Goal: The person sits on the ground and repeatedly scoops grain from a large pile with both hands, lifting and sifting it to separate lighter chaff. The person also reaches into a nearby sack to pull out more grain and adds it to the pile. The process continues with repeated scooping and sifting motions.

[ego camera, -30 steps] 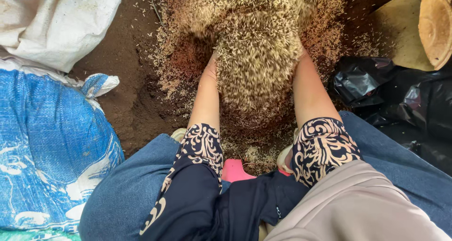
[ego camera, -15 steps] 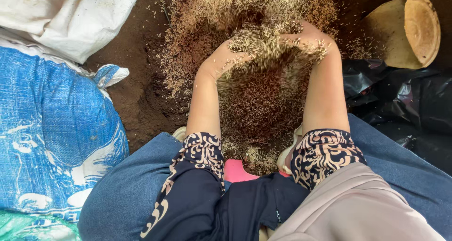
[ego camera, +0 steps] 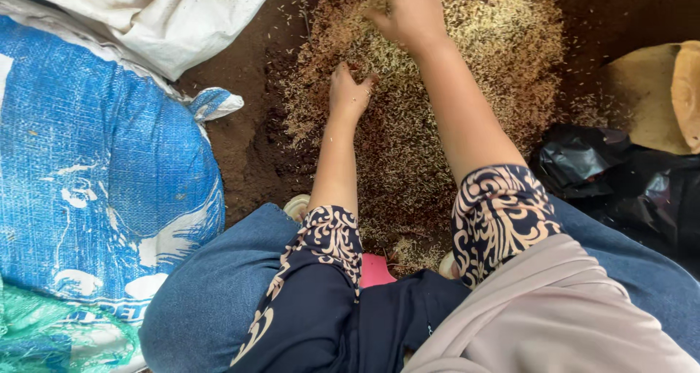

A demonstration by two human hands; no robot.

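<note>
A: The floor (ego camera: 240, 140) is bare brown earth, dark and crumbly, evenly lit without hard shadows.

B: At nine o'clock lies a blue woven sack (ego camera: 102, 176), with a white sack (ego camera: 160, 16) at eleven o'clock above it.

A: Green netting (ego camera: 44, 336) shows at seven o'clock.

B: At three o'clock sits crumpled black plastic (ego camera: 620, 183), and just above it a tan woven basket (ego camera: 656, 96) near two o'clock.

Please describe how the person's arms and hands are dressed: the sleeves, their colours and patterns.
Both hands, left hand and right hand, are bare, without gloves. The sleeves are dark navy with cream swirling patterns at the cuffs, ending above the bare forearms.
</note>
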